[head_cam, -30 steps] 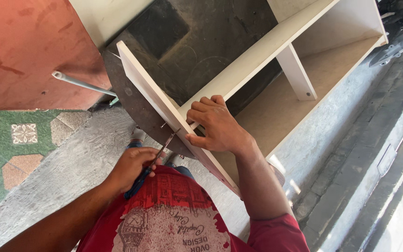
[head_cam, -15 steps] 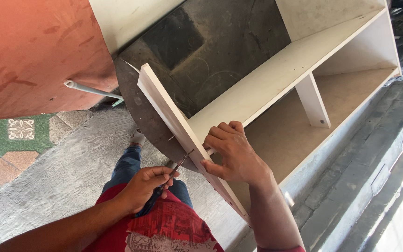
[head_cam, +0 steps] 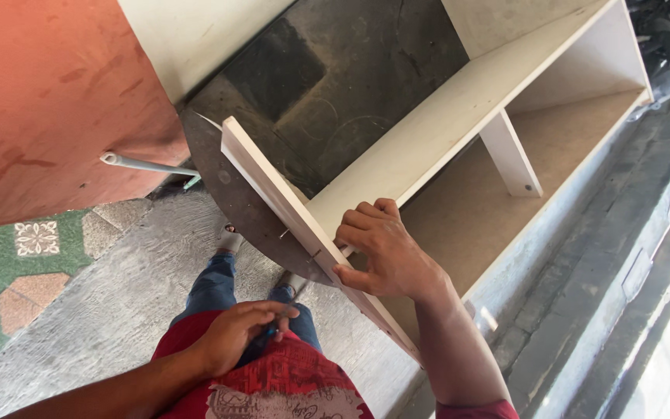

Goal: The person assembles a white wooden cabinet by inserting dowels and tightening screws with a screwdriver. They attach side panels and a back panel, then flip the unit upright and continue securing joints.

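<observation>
White board panel (head_cam: 273,198) stands on edge at the cabinet (head_cam: 459,132) end, right hand (head_cam: 385,252) clamped over it. Left hand (head_cam: 238,334) fisted round one mostly hidden, blurry screwdriver (head_cam: 282,316) at lap. Two hands, one panel.

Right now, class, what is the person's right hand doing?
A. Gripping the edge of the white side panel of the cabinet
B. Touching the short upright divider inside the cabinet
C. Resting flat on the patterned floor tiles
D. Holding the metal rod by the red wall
A: the right hand curls its fingers over the edge of the white side panel, well away from the tiles, the rod and the divider.
</observation>
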